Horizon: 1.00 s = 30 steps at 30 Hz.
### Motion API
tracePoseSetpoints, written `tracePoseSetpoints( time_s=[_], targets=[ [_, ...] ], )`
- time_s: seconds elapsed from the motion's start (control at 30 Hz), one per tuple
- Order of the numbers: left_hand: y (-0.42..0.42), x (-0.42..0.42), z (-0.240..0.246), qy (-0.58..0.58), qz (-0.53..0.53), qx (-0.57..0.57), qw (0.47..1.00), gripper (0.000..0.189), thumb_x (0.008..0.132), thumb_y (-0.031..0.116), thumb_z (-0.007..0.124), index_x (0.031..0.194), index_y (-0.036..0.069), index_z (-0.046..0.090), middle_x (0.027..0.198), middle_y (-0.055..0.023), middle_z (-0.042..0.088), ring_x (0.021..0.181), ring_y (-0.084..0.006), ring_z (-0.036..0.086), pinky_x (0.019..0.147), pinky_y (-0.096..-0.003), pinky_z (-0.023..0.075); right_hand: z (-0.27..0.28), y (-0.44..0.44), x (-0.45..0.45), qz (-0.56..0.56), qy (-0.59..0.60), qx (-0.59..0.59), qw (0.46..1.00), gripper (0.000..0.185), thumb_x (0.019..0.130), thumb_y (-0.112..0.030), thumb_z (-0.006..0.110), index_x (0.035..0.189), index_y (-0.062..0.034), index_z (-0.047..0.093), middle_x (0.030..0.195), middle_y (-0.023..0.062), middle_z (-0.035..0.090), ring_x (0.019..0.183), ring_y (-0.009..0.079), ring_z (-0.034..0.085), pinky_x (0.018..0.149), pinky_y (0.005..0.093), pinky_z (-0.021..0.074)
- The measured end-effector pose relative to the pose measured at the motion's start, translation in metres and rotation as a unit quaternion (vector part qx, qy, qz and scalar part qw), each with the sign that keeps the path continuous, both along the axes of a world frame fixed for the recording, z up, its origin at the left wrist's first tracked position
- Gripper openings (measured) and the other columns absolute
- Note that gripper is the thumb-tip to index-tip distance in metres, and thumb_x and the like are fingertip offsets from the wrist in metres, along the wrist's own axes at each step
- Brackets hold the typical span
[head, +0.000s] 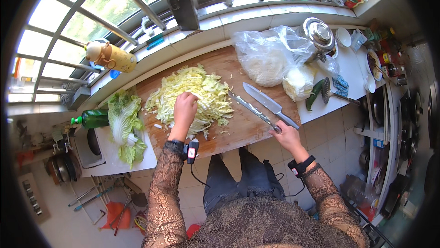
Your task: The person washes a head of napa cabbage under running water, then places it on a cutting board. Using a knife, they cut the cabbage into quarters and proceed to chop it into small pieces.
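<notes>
Shredded napa cabbage [209,93] is heaped on a wooden cutting board [237,127]. My left hand [185,106] reaches into the near side of the heap, its fingers curled down. Their tips are hidden, so I cannot tell whether they hold any shreds. In my right hand [287,136] is the handle of a kitchen knife [252,108], held at the board's right part. Its blade points toward the heap and has bits of cabbage stuck along it. A second knife [264,98] with a broad blade lies on the board just beyond it.
Loose cabbage leaves [125,127] lie left of the board, beside a green bottle [92,119] and a sink [90,146]. A clear plastic bag [263,58], a cut cabbage piece [299,82], a dark green vegetable [314,95] and a slotted ladle [326,91] sit rightward. A phone [183,11] leans by the window.
</notes>
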State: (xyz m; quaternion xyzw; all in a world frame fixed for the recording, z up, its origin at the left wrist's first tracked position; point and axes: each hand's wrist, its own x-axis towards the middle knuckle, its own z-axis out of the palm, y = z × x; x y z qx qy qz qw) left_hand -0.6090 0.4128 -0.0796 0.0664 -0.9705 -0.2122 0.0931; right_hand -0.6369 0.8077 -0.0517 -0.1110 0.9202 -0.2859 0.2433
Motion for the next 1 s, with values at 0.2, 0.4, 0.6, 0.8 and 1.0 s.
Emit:
tracePoseSetpoints(
  time_s=[0.2,0.4,0.6,0.8,1.0],
  targets=[
    [-0.011,0.076,-0.016,-0.007,0.115,0.076,0.990,0.032,0.079,0.009,0.072,0.111,0.010,0.070,0.130,-0.0164,0.056,0.123,-0.0352,0.050,0.104,-0.0417,0.0407,0.025,-0.085,0.015,0.011,-0.033,-0.189,0.981,0.032,0.094,-0.032,0.059,0.112,-0.0059,0.061,0.092,0.0186,0.068,0.086,0.0363,0.067,0.073,0.0419,0.0514],
    [0.003,0.111,-0.033,0.030,0.281,0.165,0.945,0.057,0.078,0.013,0.074,0.132,0.012,0.054,0.136,-0.0194,0.044,0.129,-0.0368,0.040,0.108,-0.0450,0.0336,-0.016,-0.182,0.032,0.091,0.105,-0.296,0.945,0.040,0.099,-0.028,0.050,0.136,-0.0159,0.050,0.091,0.0216,0.068,0.084,0.0417,0.065,0.073,0.0454,0.0531],
    [0.011,0.126,-0.056,-0.041,0.322,0.186,0.927,0.084,0.073,0.021,0.081,0.146,0.016,0.039,0.139,-0.0238,0.031,0.129,-0.0420,0.035,0.108,-0.0470,0.0319,-0.030,-0.200,0.028,0.124,0.034,-0.145,0.981,0.042,0.100,-0.030,0.048,0.142,-0.0296,0.045,0.086,0.0240,0.066,0.079,0.0428,0.064,0.067,0.0490,0.0519],
    [0.004,0.135,-0.067,-0.024,0.346,0.264,0.900,0.088,0.071,0.020,0.081,0.147,0.013,0.036,0.131,-0.0218,0.035,0.121,-0.0384,0.039,0.105,-0.0419,0.0349,-0.031,-0.213,0.040,0.137,0.059,-0.244,0.958,0.044,0.100,-0.028,0.048,0.143,-0.0333,0.043,0.081,0.0244,0.065,0.074,0.0434,0.063,0.066,0.0485,0.0506],
    [0.001,0.155,-0.058,-0.108,0.394,0.266,0.873,0.100,0.065,0.023,0.087,0.147,0.008,0.031,0.132,-0.0226,0.036,0.122,-0.0372,0.041,0.105,-0.0411,0.0372,-0.032,-0.220,0.042,0.145,0.045,-0.181,0.972,0.045,0.100,-0.025,0.048,0.144,-0.0332,0.041,0.080,0.0251,0.064,0.075,0.0439,0.063,0.065,0.0485,0.0500]
  ],
)
